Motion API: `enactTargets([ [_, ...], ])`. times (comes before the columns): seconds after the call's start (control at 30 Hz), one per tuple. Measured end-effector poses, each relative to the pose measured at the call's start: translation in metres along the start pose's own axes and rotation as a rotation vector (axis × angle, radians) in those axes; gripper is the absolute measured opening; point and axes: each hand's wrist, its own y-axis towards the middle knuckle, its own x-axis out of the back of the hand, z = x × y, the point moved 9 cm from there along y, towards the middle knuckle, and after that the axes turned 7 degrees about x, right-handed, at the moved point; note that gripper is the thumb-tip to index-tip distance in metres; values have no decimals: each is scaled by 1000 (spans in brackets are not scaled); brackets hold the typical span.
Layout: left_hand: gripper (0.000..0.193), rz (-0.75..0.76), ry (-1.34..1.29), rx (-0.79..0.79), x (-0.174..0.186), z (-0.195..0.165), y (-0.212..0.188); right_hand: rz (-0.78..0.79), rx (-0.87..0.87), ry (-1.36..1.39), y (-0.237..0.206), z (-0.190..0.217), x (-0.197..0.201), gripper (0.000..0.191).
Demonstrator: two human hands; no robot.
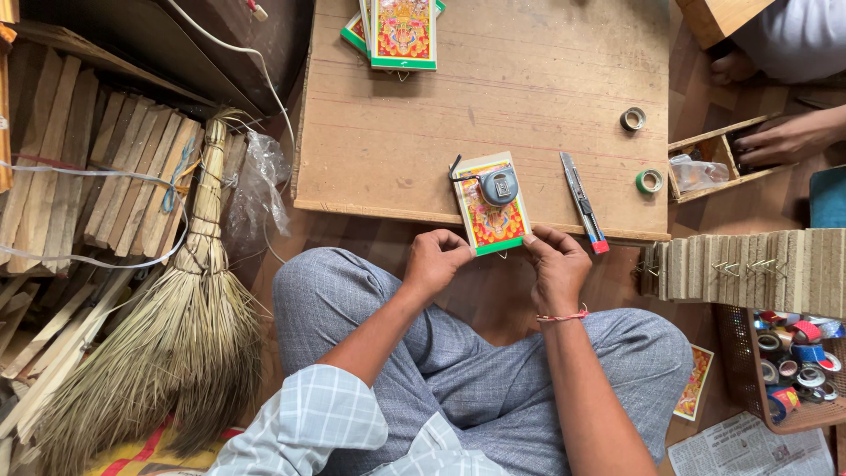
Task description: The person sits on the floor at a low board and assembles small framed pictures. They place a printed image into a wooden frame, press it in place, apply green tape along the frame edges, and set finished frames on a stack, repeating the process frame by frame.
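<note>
Sitting cross-legged at a low wooden table (397,159), this person has both hands on the near end of a small colourful picture card (490,211) that lies at the table's front edge, sticking out a little over it. The left hand (434,260) is curled, fingers pinching the card's bottom-left corner. The right hand (555,260) is likewise curled around the bottom-right corner, thumb on top. Neither is flat open; both look closed onto that green bottom edge, where a small wire hook pokes out below.

A round grey tape measure (499,187) rests on top of the card, with a black hex key (458,169) touching its upper left corner. Just to the right lies a utility knife (582,201), and beyond it two small tape rolls (641,150).

Progress-wise, I'd say it's mid-batch. A stack of similar finished-looking cards (401,31) sits at the far edge of the table, so some seem done. To the right there's a long row of plain boards (749,264) with wire hooks, which looks like plenty left to go. One more card (693,381) lies on the floor by the right knee, next to a basket of tape rolls (797,357).

Another person's hand (784,137) is in a wooden box (705,159) at upper right. A broom (189,291) lies left, beside wooden slats (106,176).
</note>
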Motion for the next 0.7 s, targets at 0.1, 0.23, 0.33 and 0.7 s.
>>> enactTargets([
  [0.1,14,18,85,-3,-2,5,5,-21,-6,-29,3,-7,5,19],
  [0.23,15,66,33,-7,-7,13,9,-40,23,12,-4,-11,2,21],
  [0.33,15,114,-113,19,-11,19,12,18,213,-176,-23,3,-17,44],
  [0.7,13,173,-280,26,-21,31,14,-55,131,-44,-20,-3,-19,41],
])
